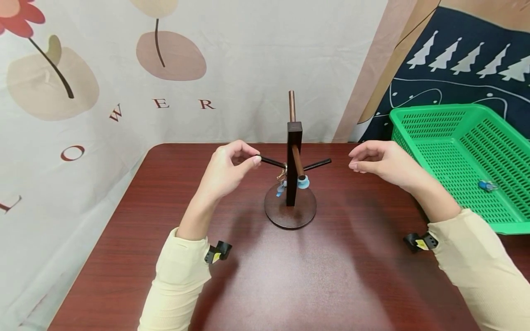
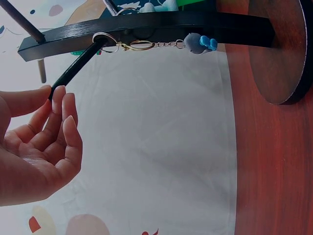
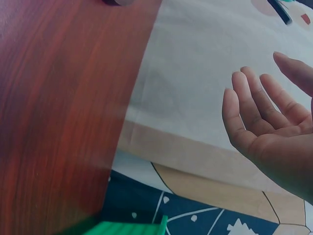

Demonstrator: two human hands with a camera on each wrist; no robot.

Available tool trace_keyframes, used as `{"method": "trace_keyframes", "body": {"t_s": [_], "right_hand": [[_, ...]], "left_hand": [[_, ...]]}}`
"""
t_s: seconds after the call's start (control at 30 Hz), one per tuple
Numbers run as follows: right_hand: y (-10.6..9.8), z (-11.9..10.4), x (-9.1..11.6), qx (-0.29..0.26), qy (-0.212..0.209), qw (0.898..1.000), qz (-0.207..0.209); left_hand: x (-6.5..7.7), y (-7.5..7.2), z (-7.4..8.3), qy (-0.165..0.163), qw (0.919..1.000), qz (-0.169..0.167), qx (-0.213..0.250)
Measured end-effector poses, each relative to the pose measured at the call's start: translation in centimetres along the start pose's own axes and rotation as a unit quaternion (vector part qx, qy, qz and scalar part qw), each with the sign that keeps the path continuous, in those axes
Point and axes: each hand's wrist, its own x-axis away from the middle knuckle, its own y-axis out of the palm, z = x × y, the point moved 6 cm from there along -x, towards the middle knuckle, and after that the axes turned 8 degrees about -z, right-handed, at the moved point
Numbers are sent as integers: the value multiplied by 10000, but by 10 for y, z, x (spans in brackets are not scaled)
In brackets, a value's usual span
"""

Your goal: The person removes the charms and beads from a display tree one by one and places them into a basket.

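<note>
A dark stand (image 1: 291,193) with a round base (image 1: 306,211) and several pegs is upright on the table. My left hand (image 1: 225,170) pinches the outer end of its left black peg (image 2: 73,68) between thumb and fingertips. A keychain (image 2: 195,43) with a grey and blue charm hangs by its ring from that peg, close to the post. On the post's other side shows a light blue charm (image 1: 304,183), partly hidden by a brown peg (image 1: 298,163). My right hand (image 1: 383,163), fingers loosely bent, holds nothing and is apart from the right black peg (image 1: 318,164).
At the right is a green basket (image 1: 439,108) with a small blue object (image 1: 487,185) inside. The reddish-brown table (image 1: 136,230) meets a printed cloth (image 1: 256,69) along its back edge.
</note>
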Motion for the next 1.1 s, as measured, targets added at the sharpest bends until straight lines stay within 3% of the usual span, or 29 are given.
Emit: {"method": "trace_keyframes", "body": {"t_s": [0.5,0.87,1.1], "right_hand": [[29,-2,-9,129,52,9991,-401],[56,4,-20,-330,-107,9971,-676],[71,7,-26,-341,-123,9961,-806]], "left_hand": [[0,1,0,20,10000,14,45],[0,0,-1,-55,9999,5,110],[0,0,0,-46,9999,35,121]]}}
